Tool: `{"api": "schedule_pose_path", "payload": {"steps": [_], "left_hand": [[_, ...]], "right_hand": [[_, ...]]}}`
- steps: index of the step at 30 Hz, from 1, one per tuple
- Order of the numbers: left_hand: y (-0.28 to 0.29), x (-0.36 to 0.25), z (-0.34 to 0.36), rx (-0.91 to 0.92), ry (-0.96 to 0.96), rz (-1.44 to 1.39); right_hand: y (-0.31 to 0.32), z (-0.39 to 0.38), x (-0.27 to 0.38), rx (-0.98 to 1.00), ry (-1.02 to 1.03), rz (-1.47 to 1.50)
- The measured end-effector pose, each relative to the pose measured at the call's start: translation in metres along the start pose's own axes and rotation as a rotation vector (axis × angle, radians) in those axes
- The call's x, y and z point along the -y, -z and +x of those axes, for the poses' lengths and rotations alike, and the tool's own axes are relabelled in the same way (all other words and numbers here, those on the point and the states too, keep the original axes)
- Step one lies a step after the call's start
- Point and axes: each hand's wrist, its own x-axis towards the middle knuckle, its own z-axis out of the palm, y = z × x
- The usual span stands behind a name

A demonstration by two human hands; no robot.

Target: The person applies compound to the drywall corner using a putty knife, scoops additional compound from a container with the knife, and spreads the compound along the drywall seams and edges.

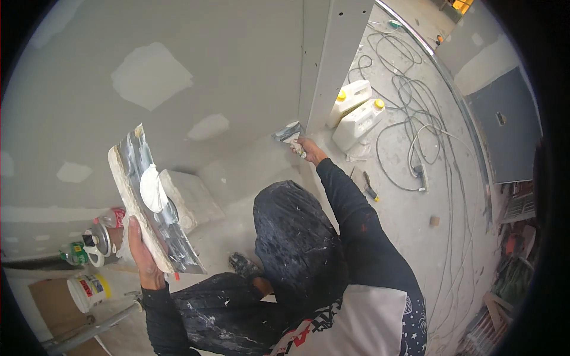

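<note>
A long, wide steel plastering blade (172,237) with a pale, compound-crusted edge rests in my left hand (142,252), tilted, the fingers mostly hidden behind it. On its face sits a thick blob of white compound (153,188). Farther right, my right hand (310,151) is closed round the handle of a putty knife (289,132). The knife's smeared blade lies at the grey plasterboard wall (237,65), low down and close to its right-hand edge; whether it touches cannot be told. White filler patches (151,77) mark the board.
Two white jugs with yellow caps (362,124) stand just right of the wall's end. Looped cables (409,107) spread over the floor, with a utility knife (371,188) nearer me. At left are a white bucket (86,293), plastic bottles (74,254) and a metal pole (101,326).
</note>
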Motion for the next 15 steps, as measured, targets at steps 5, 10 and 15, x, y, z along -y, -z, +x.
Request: {"api": "schedule_pose_path", "payload": {"steps": [5, 10, 15], "left_hand": [[0.011, 0.006, 0.003, 0.051, 0.043, -0.006], [0.013, 0.013, 0.007, 0.053, 0.105, 0.011], [0.006, 0.016, 0.005, 0.059, 0.043, 0.037]], "right_hand": [[0.013, 0.019, 0.006, -0.001, -0.019, 0.064], [0.019, 0.042, 0.042, -0.098, 0.046, 0.501], [-0.038, 0.012, 0.04, 0.045, 0.142, 0.525]]}}
